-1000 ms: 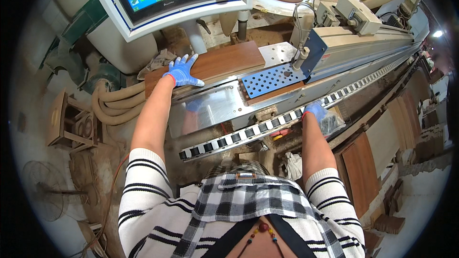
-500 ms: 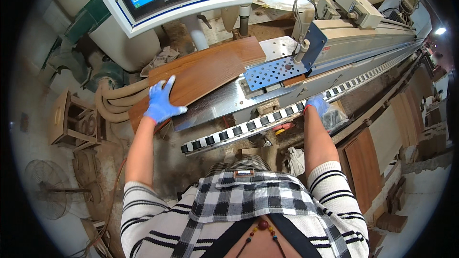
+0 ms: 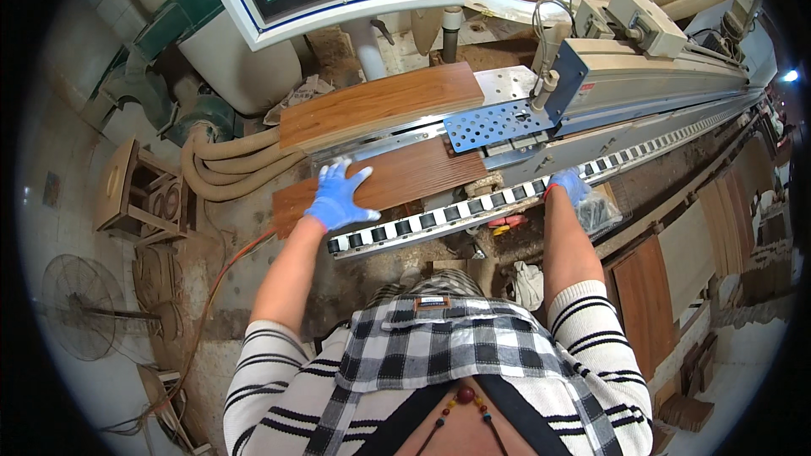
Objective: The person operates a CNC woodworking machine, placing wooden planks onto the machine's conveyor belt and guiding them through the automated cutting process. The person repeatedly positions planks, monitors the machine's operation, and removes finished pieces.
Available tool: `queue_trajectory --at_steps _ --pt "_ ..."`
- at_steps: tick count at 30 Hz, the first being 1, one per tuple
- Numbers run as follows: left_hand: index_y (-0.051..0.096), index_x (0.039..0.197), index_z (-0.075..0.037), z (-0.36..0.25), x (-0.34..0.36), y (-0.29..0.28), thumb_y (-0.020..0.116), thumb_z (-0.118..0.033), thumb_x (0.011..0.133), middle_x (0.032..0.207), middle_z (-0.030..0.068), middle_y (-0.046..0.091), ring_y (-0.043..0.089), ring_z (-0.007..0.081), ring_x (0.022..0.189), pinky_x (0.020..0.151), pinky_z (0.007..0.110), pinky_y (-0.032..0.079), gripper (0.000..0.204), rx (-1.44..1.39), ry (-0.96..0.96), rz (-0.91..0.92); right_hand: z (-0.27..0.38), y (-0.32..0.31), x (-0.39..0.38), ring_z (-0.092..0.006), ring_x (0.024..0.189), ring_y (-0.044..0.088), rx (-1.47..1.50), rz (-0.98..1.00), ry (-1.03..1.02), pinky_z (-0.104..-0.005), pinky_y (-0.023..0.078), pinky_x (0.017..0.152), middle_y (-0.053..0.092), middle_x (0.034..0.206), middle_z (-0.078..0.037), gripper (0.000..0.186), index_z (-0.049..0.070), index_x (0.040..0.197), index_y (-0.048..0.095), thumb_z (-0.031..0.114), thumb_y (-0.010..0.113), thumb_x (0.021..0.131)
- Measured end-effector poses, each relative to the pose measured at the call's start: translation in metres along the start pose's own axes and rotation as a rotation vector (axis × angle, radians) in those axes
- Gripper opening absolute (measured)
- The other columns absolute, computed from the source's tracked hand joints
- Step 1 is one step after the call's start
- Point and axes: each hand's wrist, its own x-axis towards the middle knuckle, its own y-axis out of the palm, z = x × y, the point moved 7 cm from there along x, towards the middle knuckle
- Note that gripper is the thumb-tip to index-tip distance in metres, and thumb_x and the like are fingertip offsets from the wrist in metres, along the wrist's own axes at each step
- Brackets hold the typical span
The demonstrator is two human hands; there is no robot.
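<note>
My left hand [image 3: 338,196], in a blue glove, lies with fingers spread on the left part of a brown wood-grain plank [image 3: 414,176]. The plank's right end is beside a blue perforated plate [image 3: 494,127] of the long machine. My right hand [image 3: 571,187], gloved the same way, is at the near side of the roller rail [image 3: 448,214], touching or very close to it. Its fingers are too small and partly hidden to read. Farther back, a second wood-grain plank [image 3: 380,104] lies on the metal machine table [image 3: 376,142].
A control panel [image 3: 346,2] with a lit screen and red button stands at the back left. Thick hoses [image 3: 215,165] and a wooden stool [image 3: 127,190] are at left. Stacked boards [image 3: 646,291] lie at right, and a clear plastic bag [image 3: 598,211] sits by my right hand.
The plank under my left hand has come nearer to me and lies alongside the roller rail, off the back plank. My left hand moved with it; my right hand stays at the rail.
</note>
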Motion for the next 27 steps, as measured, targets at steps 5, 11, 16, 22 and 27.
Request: queue_trajectory --at_steps 5,11,16,22,27 --pt "0.051 0.139 -0.023 -0.021 0.048 0.02 0.068 -0.062 0.075 0.153 0.0198 0.028 0.022 0.0393 0.141 0.117 0.05 0.011 0.077 -0.039 0.036 -0.162 0.001 -0.006 -0.007 -0.0384 0.11 0.059 0.019 0.002 -0.003 -0.0482 0.049 0.09 0.055 0.124 -0.02 0.07 0.001 0.134 0.039 0.057 0.045 0.091" --pt "0.055 0.134 -0.02 -0.036 0.044 0.017 0.068 -0.063 0.074 0.148 0.0165 0.037 0.03 0.0362 0.138 0.115 0.05 0.016 0.075 -0.069 -0.075 -0.314 0.003 -0.013 -0.013 -0.0392 0.108 0.06 0.025 -0.011 -0.017 -0.0487 0.049 0.089 0.055 0.123 -0.021 0.068 0.001 0.131 0.041 0.057 0.045 0.092" --pt "0.048 0.139 -0.021 0.008 -0.006 0.01 0.067 -0.066 0.073 0.149 0.0189 0.034 0.027 0.0392 0.139 0.114 0.055 0.011 0.081 0.07 -0.247 -0.442 0.003 -0.017 -0.018 -0.0392 0.109 0.059 0.053 0.018 -0.024 -0.0491 0.049 0.089 0.054 0.125 -0.021 0.066 0.0 0.129 0.042 0.056 0.044 0.093" --pt "0.04 0.145 -0.019 0.088 -0.071 0.036 0.067 -0.059 0.078 0.15 0.0223 0.032 0.029 0.0415 0.138 0.114 0.053 0.015 0.083 -0.065 -0.534 -0.378 -0.003 -0.004 0.0 -0.0398 0.111 0.058 0.06 -0.061 0.002 -0.0489 0.047 0.092 0.057 0.122 -0.022 0.067 -0.001 0.126 0.046 0.056 0.05 0.09" --pt "0.047 0.141 -0.014 0.096 -0.072 0.045 0.069 -0.047 0.082 0.146 0.0195 0.042 0.04 0.0337 0.133 0.114 0.046 0.021 0.071 -0.29 -0.517 -0.536 0.001 -0.012 -0.013 -0.0397 0.108 0.059 0.063 -0.062 -0.015 -0.0487 0.048 0.091 0.059 0.12 -0.021 0.066 -0.001 0.123 0.048 0.056 0.051 0.089"
